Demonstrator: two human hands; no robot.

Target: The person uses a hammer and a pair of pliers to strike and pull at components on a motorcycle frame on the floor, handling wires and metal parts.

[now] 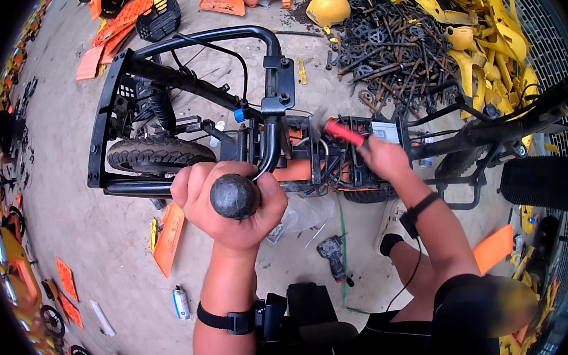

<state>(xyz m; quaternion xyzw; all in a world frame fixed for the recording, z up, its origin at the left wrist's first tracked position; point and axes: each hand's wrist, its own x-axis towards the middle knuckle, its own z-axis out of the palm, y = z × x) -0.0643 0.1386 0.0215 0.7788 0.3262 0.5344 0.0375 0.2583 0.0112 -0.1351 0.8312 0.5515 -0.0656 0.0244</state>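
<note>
My left hand (216,203) is closed round a black round-ended handle (234,196), seen end on, beside the curved black tube of a vehicle frame (275,78). What lies below the handle is hidden by the hand. Farther right, my right hand (387,159) grips a red-handled hammer (344,131); its grey head is smeared by motion over the frame's middle. Cables and a silver box (385,131) sit in that middle part. The frame lies across in front of me, with a knobby tyre (159,154) at its left.
A dark cordless power tool (332,257) lies on the floor near my foot, and a spray can (181,302) stands at left. Rusty metal parts (387,49) are heaped behind the frame, beside yellow panels (486,35). Orange panels (170,240) lie about the floor.
</note>
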